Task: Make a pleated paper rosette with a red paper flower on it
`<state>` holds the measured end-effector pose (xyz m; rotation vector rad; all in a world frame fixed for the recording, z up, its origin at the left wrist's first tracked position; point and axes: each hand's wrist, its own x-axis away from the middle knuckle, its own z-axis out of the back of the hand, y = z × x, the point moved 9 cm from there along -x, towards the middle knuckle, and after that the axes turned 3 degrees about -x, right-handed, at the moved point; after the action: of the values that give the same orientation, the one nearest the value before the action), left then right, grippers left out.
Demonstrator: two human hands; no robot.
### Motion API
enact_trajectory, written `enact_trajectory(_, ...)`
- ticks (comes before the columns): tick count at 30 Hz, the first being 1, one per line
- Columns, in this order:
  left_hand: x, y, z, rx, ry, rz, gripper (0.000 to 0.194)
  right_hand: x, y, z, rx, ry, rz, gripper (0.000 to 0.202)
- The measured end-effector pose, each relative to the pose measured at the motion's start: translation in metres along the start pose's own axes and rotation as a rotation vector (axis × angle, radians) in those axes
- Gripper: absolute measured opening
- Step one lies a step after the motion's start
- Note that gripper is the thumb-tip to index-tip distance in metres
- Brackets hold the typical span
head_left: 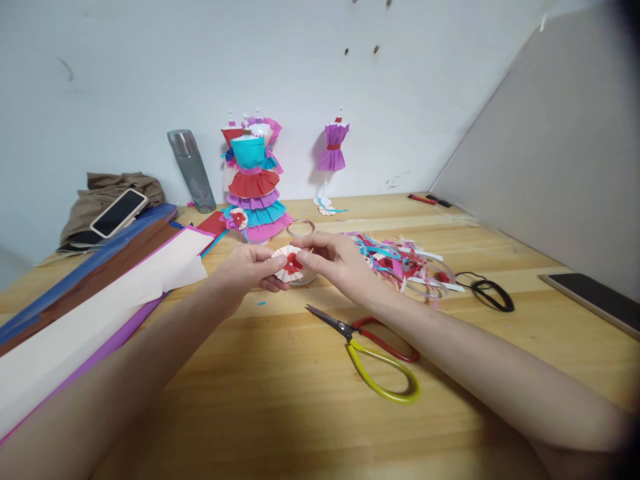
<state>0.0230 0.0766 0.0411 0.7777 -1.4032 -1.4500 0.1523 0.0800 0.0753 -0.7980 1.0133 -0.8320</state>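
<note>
Between my two hands is a pleated white paper rosette (283,272) with a red flower-like centre and a small pale dot in it. My left hand (250,270) pinches its left edge between thumb and fingers. On the opposite edge, my right hand (337,260) grips it, thumb on the front, fingers partly hidden behind. A ring-shaped roll of tape (304,280) shows just beneath the rosette. Nearer to me lie scissors (345,329) with one red and one yellow handle, blades pointing left.
Miniature dress forms in crepe-paper dresses (253,183) and a purple dress (333,147) stand by the wall. Paper scraps (400,260) lie right, beside a black cord (487,293). Long paper sheets (100,313), a phone (119,212), a bottle (191,170) are left; a dark tablet-like slab (595,300) is right.
</note>
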Motion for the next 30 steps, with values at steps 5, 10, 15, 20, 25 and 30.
enact_trajectory(5,0.0,-0.002,0.002,-0.039,0.006,0.011,0.045,0.003,0.011,-0.008,-0.082,-0.079,-0.158,0.035)
enact_trajectory(10,-0.002,-0.005,0.001,-0.049,0.016,0.05,0.044,0.004,0.02,-0.014,-0.222,-0.087,-0.251,0.03)
enact_trajectory(15,-0.002,-0.006,0.0,0.014,0.004,0.083,0.051,0.004,0.027,-0.02,-0.307,-0.116,-0.328,0.021)
enact_trajectory(20,-0.004,-0.004,0.003,-0.068,0.029,0.064,0.048,0.005,0.029,-0.021,-0.313,-0.118,-0.355,0.018)
enact_trajectory(25,-0.004,-0.008,0.003,-0.069,0.039,0.103,0.04,0.004,0.027,-0.024,-0.352,-0.151,-0.354,0.02)
enact_trajectory(30,-0.004,-0.008,0.003,0.002,0.002,0.091,0.04,0.002,0.018,-0.018,-0.359,-0.119,-0.24,0.023)
